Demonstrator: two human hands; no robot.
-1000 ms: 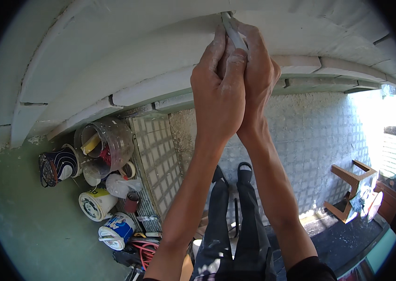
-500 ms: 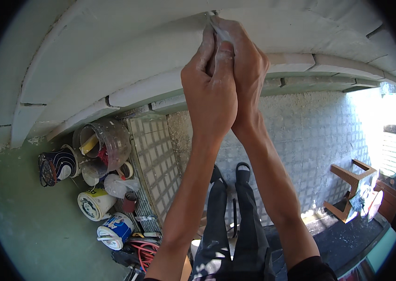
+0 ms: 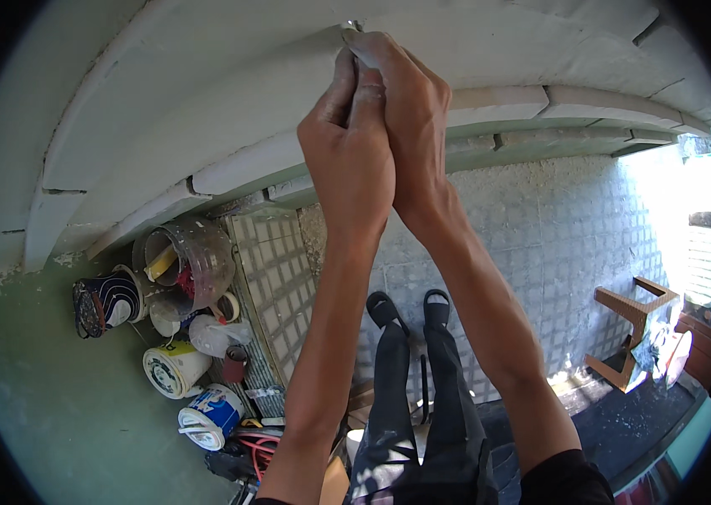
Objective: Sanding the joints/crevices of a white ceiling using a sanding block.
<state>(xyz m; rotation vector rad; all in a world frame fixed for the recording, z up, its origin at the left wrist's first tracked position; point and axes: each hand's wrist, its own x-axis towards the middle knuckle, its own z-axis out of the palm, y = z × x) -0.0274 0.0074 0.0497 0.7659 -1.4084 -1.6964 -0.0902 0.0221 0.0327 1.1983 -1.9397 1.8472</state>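
Observation:
Both my arms are raised, with my hands side by side against a pale panelled surface (image 3: 204, 101) at the top. My left hand (image 3: 349, 139) is closed, its thumb pointing up and pressed against the right hand. My right hand (image 3: 414, 105) is also closed, its index finger reaching furthest, beside a small gap in the surface. A pale thing (image 3: 352, 30) shows at the fingertips, mostly hidden by my fingers, and I cannot make out its kind. White dust coats the fingers of both hands.
At the left stand a clear plastic tub (image 3: 208, 252), a white-and-yellow bucket (image 3: 172, 369), a white-and-blue bucket (image 3: 211, 417) and a dark patterned bag (image 3: 103, 303). A brown stool frame (image 3: 633, 324) is at the right. Stepped ledges (image 3: 507, 105) run behind my hands. My sandalled feet are below.
In the picture, both hands have shifted together a little to the left along the pale surface. They stay closed and pressed together.

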